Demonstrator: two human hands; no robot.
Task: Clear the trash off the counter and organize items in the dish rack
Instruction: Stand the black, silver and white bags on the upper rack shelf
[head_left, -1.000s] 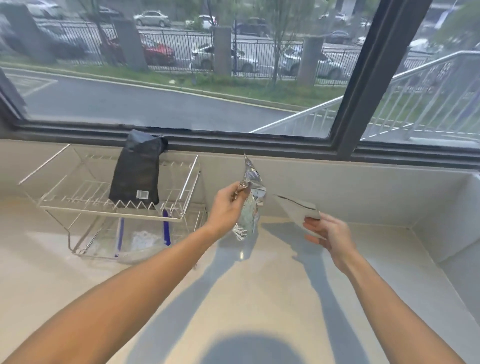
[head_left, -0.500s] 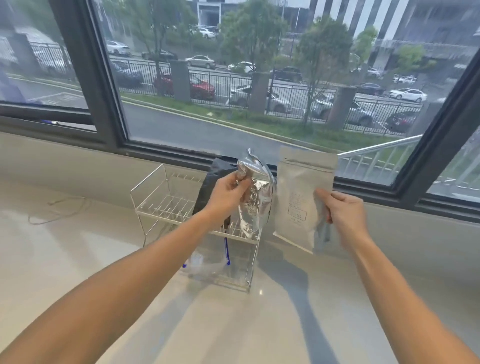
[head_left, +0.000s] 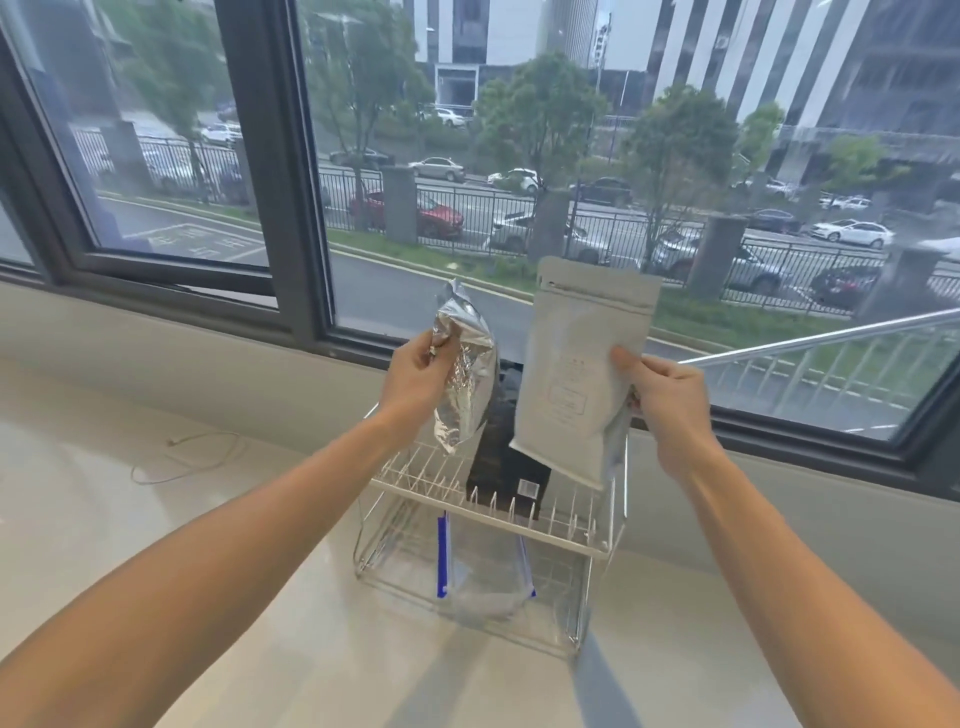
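Both pouches now raised above dish rack (head_left: 483, 512), off bench (head_left: 260, 597): left hand (head_left: 415, 374) grips foil pouch (head_left: 465, 379), right hand (head_left: 670, 400) grips white pouch (head_left: 582, 374); racking judged next.

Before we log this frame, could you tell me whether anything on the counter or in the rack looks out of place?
Yes: a black pouch stands on the top tier of the dish rack, and a clear zip bag sits below, where dishes belong. A thin cord lies loose on the counter.

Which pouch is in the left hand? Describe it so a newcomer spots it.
Find the wire dish rack on the counter below the window. Above its top shelf the left hand holds a crinkled, shiny silver foil pouch; the neighbouring pouches are flat matte white and black.
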